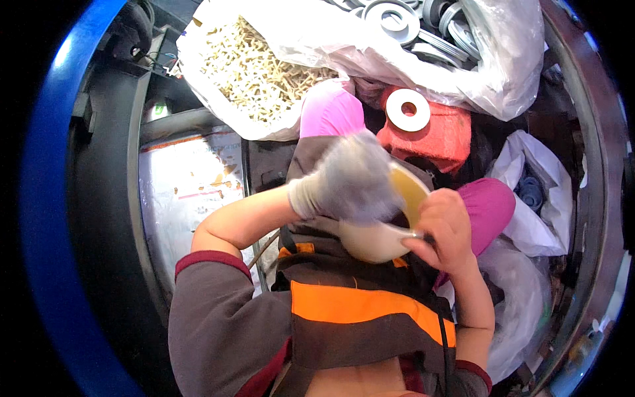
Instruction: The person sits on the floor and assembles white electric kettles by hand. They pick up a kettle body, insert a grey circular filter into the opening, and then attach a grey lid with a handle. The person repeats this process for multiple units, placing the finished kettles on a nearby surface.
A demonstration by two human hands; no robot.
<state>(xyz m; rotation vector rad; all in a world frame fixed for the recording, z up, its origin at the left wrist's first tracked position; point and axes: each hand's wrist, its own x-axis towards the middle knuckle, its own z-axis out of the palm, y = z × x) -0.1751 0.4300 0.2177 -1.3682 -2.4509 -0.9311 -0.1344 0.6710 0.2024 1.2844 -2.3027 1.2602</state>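
A cream bowl (372,243) with a yellowish inside is held tilted over my lap. My right hand (444,228) is bare and closed on its rim, with the thumb at the near edge. My left hand (354,177) wears a grey glove and reaches over the bowl's opening. Motion smears its fingers, and I cannot see whether they hold anything. What lies inside the bowl is mostly hidden behind the glove.
Ahead on the left is a white sack (281,127) of small tan pieces. A plastic bag (317,36) holds grey ring-shaped parts. A white ring (399,124) rests on a red block (436,142). At right, a white bag (554,173) holds a dark blue part (530,192).
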